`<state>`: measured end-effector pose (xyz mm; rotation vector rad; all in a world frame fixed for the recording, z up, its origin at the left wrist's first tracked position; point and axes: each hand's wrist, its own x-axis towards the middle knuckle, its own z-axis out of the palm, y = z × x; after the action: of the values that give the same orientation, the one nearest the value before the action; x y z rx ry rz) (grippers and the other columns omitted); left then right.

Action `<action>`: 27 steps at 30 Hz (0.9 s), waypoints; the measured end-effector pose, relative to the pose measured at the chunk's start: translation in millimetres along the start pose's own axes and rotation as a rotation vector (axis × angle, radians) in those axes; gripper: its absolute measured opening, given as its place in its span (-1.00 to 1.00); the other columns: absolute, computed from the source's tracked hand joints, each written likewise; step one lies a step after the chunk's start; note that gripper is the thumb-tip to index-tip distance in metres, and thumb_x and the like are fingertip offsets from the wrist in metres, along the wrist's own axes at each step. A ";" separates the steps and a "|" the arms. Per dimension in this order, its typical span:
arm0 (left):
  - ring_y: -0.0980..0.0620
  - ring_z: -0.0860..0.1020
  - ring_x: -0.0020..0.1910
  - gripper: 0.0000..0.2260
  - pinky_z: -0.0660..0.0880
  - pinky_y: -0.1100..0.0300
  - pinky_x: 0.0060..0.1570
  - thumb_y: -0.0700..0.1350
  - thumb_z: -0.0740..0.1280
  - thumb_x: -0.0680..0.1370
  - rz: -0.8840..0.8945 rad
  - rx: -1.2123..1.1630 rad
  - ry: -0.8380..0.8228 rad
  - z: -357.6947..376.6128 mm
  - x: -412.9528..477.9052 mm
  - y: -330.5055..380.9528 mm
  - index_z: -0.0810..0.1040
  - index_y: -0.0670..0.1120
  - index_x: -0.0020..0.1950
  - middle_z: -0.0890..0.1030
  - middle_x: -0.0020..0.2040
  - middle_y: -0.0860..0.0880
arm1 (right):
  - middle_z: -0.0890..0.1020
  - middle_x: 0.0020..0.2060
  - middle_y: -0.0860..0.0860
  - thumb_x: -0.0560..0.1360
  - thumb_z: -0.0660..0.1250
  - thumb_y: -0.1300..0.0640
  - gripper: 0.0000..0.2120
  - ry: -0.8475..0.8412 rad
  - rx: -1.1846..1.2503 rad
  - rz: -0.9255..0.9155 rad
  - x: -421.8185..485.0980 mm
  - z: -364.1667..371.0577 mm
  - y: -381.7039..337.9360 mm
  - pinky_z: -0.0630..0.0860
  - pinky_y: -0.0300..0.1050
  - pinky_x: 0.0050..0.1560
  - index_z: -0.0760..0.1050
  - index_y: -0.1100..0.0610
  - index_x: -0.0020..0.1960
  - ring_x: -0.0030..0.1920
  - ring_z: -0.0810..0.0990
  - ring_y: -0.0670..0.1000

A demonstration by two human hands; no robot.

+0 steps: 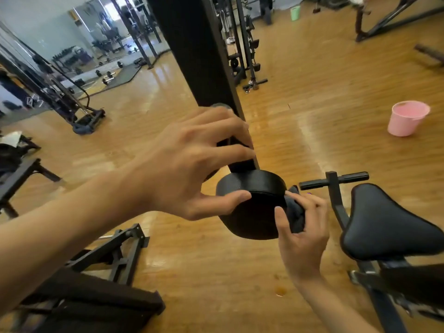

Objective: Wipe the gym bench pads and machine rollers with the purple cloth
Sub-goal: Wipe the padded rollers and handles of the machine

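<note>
surface: wooden floor (pixel 312 97) | on it: pink bucket (pixel 408 120), upright | far back: green bucket (pixel 295 13)

Brightly, evenly lit. Glaring in pale streaks off glossy floor (pixel 310 131). Softly blurred throughout, bent hard at edges, hazy toward far mirror (pixel 101 39).
</note>
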<state>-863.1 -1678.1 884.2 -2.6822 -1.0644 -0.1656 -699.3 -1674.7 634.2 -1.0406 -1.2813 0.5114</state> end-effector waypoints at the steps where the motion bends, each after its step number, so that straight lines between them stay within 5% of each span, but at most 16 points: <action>1: -0.20 0.55 0.33 -0.53 0.46 -0.17 0.30 0.17 0.30 0.61 -0.023 -0.015 0.026 0.8 -3.2 1.0 0.68 -0.20 0.24 0.63 0.22 -0.18 | 0.54 0.05 0.20 0.53 0.39 -0.01 -0.65 -0.004 -0.020 -0.065 -2.5 -3.1 -1.2 0.54 -0.12 0.18 0.59 0.26 0.13 0.13 0.54 0.07; 3: -0.17 0.43 0.50 -0.50 0.40 -0.19 0.41 0.19 0.29 0.62 -0.047 -0.007 0.025 1.6 -13.5 1.7 0.63 -0.18 0.34 0.57 0.37 -0.19 | 0.55 0.03 0.21 0.49 0.44 -0.03 -0.66 -0.052 -0.048 -0.205 -4.9 -7.2 -5.7 0.59 0.05 0.09 0.58 0.19 0.13 0.09 0.55 0.14; 8: -0.16 0.14 0.66 -0.43 0.29 -0.20 0.53 0.21 0.22 0.66 -0.028 0.088 0.008 -3.3 -56.0 1.6 0.42 -0.08 0.58 0.22 0.65 -0.20 | 0.57 0.01 0.15 0.48 0.48 -0.12 -0.63 -0.250 -0.089 -0.452 -19.3 7.0 -31.1 0.54 -0.12 0.12 0.54 0.12 0.12 0.06 0.53 0.04; 17: -0.15 0.26 0.61 -0.35 0.35 -0.12 0.49 0.26 0.13 0.66 -0.377 0.126 0.034 -4.3 -222.2 -17.9 0.23 -0.06 0.67 0.29 0.63 -0.17 | 0.51 -0.01 -0.03 0.47 0.46 -0.23 -0.59 -0.696 -0.222 -0.397 -84.2 75.7 -80.8 0.50 -0.15 0.01 0.58 0.11 0.02 0.02 0.49 -0.02; 21: -0.18 0.32 0.56 -0.32 0.44 -0.15 0.40 0.31 0.10 0.65 -0.605 0.115 0.013 2.6 -308.8 -30.6 0.25 -0.07 0.65 0.32 0.59 -0.19 | 0.46 -0.06 -0.08 0.47 0.41 -0.28 -0.59 -0.757 -0.265 -0.392 -118.0 121.4 -105.4 0.39 -0.24 -0.02 0.55 0.07 -0.02 -0.01 0.47 -0.03; 27: -0.16 0.34 0.54 -0.35 0.54 -0.16 0.29 0.33 0.05 0.66 -0.658 0.088 -0.048 22.1 -374.4 -56.9 0.31 -0.04 0.63 0.34 0.58 -0.17 | 0.46 -0.07 -0.08 0.45 0.40 -0.31 -0.57 -0.756 -0.330 -0.364 -145.3 179.5 -130.2 0.44 -0.22 -0.05 0.55 0.06 -0.01 -0.02 0.46 -0.04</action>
<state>-1173.9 -1878.7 800.2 -2.1727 -1.8813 -0.1651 -935.1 -1793.5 658.3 -0.8682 -2.2361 0.4303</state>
